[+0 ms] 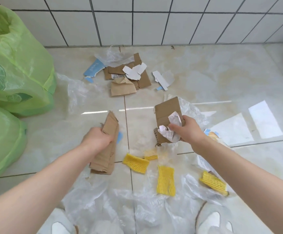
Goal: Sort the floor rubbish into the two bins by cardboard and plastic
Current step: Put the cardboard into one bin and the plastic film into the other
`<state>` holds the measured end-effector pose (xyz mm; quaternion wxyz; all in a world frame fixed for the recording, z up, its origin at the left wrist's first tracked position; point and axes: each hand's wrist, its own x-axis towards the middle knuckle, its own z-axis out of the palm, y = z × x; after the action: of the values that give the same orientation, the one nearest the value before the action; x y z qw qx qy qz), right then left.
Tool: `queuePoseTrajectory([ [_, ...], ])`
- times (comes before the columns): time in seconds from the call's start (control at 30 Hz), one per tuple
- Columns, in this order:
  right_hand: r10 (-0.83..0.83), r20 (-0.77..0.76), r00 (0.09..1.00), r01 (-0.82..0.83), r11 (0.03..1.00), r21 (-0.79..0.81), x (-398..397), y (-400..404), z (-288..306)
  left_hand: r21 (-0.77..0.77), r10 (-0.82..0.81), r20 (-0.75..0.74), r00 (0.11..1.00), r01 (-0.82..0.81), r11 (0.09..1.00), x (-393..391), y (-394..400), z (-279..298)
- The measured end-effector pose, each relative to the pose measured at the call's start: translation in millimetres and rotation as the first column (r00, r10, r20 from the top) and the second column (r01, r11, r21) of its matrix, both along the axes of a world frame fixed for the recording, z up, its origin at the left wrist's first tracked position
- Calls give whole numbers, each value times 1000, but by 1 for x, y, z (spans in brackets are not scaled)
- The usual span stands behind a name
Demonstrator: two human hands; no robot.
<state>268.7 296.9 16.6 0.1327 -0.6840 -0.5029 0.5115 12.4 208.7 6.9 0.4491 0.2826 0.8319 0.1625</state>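
- Two bins lined with green bags are standing at the far left, the upper bin (17, 68) with its mouth gaping open and the lower bin (0, 141) just beside it; both are sitting within reach of the left arm, likely so rubbish can be dropped in without walking.
- The left hand (97, 137) is clenching around a long folded strip of brown cardboard (106, 147), held upright by its upper part, seemingly gathered for the cardboard bin.
- Beyond the hands, near the tiled wall, a heap of torn cardboard (125, 78) is lying with white paper scraps (134, 70) on top, a blue card piece (93, 69) at its left and clear plastic film (113, 56) behind it; none of it is sorted yet.
- Yellow ribbed pieces (165, 180) are lying on the floor between the arms, mixed among more clear film (103, 205) near the shoes.
- The right hand (186, 129) is gripping a second brown cardboard piece (167, 114) together with crumpled white paper (170, 130), pinched against it so both travel in one trip.
- Both hands being full, I judge that the next sensible move is a swing left to the bins.
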Motion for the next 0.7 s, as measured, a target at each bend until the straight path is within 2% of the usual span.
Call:
queuePoseTrajectory([
  [0.13, -22, -14, 1000, 22, 1000, -9, 20, -14, 0, 26, -125, -281, 952, 137, 990, -4, -2, -5],
  [0.27, -55, -40, 998, 55, 998, -8, 34, -25, 0, 6, -271, -389, 881, 296, 955, 5, -5, -19],
  [0.33, -2, 116, 993, -9, 996, 93, 42, -32, -3, -53, -372, -471, 800, 396, 917, 12, -7, -27],
  [0.4, 119, 423, 898, -193, 971, 138, 51, -42, -10, -92, -419, -517, 747, 438, 894, 19, -10, -31],
  [0.47, 164, 549, 820, -272, 954, 122, 62, -53, -19, -86, -418, -514, 749, 439, 894, 25, -10, -32],
  [0.6, 121, 454, 883, -159, 986, 45, 80, -63, -29, -81, -386, -492, 781, 400, 913, 27, -8, -34],
  [0.7, 143, 420, 896, -193, 978, 80, 78, -69, -30, -103, -385, -509, 770, 389, 915, 27, -5, -34],
])
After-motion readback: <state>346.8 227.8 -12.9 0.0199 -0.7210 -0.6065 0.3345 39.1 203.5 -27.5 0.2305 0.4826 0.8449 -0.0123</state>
